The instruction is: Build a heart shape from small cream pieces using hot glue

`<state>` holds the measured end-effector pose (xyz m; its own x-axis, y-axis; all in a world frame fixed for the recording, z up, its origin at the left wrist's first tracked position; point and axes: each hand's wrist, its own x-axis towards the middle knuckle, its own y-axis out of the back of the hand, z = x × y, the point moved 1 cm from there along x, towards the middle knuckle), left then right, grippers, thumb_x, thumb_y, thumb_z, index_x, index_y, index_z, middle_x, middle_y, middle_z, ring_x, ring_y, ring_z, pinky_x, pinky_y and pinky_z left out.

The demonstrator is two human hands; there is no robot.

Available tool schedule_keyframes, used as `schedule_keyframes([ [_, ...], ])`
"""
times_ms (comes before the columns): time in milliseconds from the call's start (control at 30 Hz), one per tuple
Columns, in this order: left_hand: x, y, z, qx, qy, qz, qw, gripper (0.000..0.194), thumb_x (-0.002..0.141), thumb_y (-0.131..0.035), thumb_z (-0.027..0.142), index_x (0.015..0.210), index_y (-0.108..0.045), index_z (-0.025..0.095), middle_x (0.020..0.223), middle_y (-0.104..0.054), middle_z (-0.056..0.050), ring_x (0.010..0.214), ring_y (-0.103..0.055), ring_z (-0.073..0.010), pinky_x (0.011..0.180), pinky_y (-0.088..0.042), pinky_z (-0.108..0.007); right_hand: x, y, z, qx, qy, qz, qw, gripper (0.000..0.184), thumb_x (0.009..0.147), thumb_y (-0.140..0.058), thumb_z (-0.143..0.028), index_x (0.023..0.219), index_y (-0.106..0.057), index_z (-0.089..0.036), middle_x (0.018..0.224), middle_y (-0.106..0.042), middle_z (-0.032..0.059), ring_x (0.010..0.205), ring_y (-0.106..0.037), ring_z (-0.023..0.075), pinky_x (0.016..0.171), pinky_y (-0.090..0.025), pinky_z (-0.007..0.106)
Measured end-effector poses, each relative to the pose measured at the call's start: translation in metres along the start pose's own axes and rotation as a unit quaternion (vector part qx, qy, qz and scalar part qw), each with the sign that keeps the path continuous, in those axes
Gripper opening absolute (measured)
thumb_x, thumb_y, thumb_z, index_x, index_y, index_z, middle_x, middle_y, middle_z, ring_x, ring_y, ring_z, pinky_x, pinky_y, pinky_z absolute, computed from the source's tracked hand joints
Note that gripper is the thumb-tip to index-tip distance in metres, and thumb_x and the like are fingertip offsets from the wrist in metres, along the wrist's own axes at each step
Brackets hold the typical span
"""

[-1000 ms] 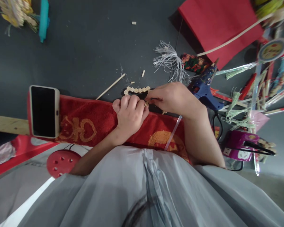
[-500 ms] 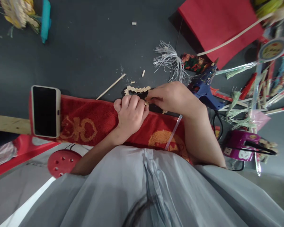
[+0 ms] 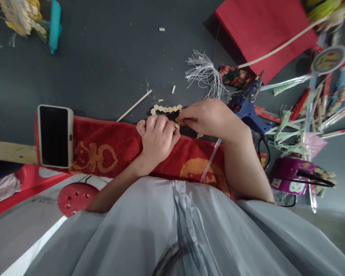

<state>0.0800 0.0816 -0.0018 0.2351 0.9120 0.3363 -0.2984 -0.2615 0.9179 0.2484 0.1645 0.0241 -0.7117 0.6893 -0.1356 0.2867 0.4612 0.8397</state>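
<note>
My left hand (image 3: 157, 135) rests at the towel's far edge, fingers curled and closed on a cream, knobbly woven straw strip (image 3: 166, 109). The strip bends in an angular line on the dark table just beyond my fingers. From the right, my right hand (image 3: 209, 117) meets it with thumb and fingertips pinched together at a small part of the strip, beside my left thumb and index finger. My fingers cover much of the strip. Another cream bit (image 3: 199, 135) shows under my right hand.
Under my forearms lies a red towel (image 3: 123, 142), with a phone (image 3: 54, 136) at its left. A thin stick (image 3: 135, 104) lies beyond. To the right are a blue glue gun (image 3: 248, 111), white strands (image 3: 205, 71), a red bag (image 3: 267, 30) and a purple power box (image 3: 293, 176).
Both hands stay almost in place, still closed at the strip. My left hand has shifted very slightly left, and the whole view has moved a little.
</note>
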Motion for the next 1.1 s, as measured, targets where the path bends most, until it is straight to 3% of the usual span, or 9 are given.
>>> schedule_keyframes([
  [667, -0.0009, -0.002, -0.0008, -0.003, 0.018, 0.0, 1.0, 0.013, 0.09, -0.062, 0.034, 0.081, -0.058, 0.025, 0.085, -0.066, -0.001, 0.09, -0.057, -0.0231, 0.079, -0.03, -0.041, 0.0002, -0.0007, -0.0039, -0.031, 0.004, -0.003, 1.0, 0.024, 0.086, -0.05, -0.015, 0.086, -0.074, -0.02, 0.083, -0.076, 0.0034, 0.075, -0.063, 0.0187, 0.062, -0.03, 0.031],
  [1100, -0.0007, -0.001, -0.0002, -0.006, 0.015, -0.019, 1.0, 0.013, 0.09, -0.06, 0.036, 0.09, -0.064, 0.023, 0.092, -0.066, -0.007, 0.094, -0.055, -0.027, 0.082, -0.028, -0.043, -0.0029, 0.0058, -0.0018, -0.033, 0.001, 0.006, 0.999, 0.033, 0.083, -0.051, -0.016, 0.105, -0.074, -0.022, 0.089, -0.076, 0.0033, 0.076, -0.063, 0.0188, 0.065, -0.035, 0.03],
])
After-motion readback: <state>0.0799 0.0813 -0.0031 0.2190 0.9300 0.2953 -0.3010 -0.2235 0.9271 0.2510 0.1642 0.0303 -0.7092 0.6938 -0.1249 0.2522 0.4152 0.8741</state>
